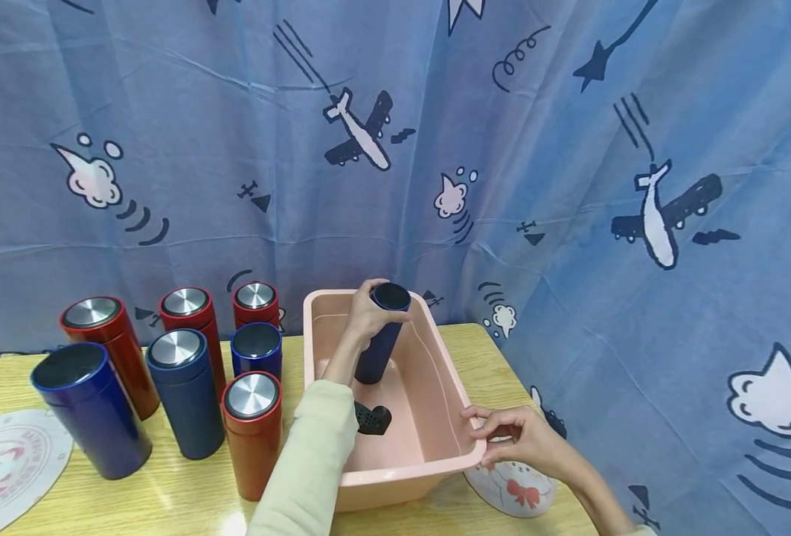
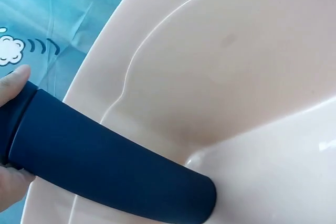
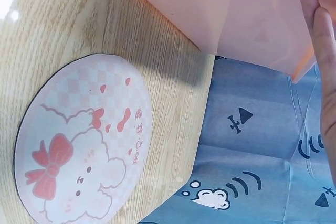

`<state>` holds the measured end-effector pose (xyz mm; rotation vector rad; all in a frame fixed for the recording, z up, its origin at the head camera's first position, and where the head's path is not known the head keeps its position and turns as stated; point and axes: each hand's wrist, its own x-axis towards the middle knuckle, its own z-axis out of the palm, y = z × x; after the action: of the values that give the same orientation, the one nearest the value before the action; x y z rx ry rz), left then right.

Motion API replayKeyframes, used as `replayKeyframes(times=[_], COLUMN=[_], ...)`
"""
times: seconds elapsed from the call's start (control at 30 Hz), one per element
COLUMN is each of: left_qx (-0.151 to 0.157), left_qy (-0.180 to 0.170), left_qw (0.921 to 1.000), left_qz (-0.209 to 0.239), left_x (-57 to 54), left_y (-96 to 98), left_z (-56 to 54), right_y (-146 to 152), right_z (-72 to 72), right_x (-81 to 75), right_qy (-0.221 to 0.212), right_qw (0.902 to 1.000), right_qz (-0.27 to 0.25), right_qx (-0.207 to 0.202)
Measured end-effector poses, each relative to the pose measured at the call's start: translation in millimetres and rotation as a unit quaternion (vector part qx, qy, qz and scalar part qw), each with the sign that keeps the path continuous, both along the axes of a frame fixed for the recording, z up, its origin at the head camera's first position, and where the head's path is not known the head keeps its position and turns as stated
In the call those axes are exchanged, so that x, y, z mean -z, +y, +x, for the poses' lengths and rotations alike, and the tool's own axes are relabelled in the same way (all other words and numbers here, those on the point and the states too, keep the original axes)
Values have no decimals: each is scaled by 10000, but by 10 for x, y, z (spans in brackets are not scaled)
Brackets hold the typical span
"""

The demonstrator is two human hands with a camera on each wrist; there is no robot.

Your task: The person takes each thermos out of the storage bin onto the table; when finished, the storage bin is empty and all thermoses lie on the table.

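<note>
My left hand grips a dark blue thermos near its black-topped upper end. The thermos is inside a pink plastic tub, slightly tilted, toward the tub's far end. In the left wrist view, finger and thumb lie on either side of the blue thermos, close to its seam; whether its base touches the tub floor I cannot tell. At the tub's near right corner, my right hand pinches the rim between thumb and fingers. The right wrist view shows its fingers against the pink tub.
Left of the tub stand several upright thermoses, among them a red one, a matte blue one and a glossy blue one. Round mats lie on the wooden table. A blue patterned curtain hangs behind.
</note>
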<state>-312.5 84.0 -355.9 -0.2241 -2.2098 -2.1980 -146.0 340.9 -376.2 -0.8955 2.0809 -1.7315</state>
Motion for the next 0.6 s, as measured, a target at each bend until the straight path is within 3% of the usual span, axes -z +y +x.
replayKeyframes(times=[0.3, 0.6], left_qx=[468, 9], left_qy=[262, 510], left_qw=[9986, 9968], left_qz=[-16, -623], left_x=[-67, -82], left_y=[-36, -26], left_z=[42, 68], right_y=[15, 23], right_z=[0, 4], right_x=[-4, -4], right_qy=[72, 147], right_qw=[9999, 9995], right_qz=[109, 238], right_qx=[60, 136])
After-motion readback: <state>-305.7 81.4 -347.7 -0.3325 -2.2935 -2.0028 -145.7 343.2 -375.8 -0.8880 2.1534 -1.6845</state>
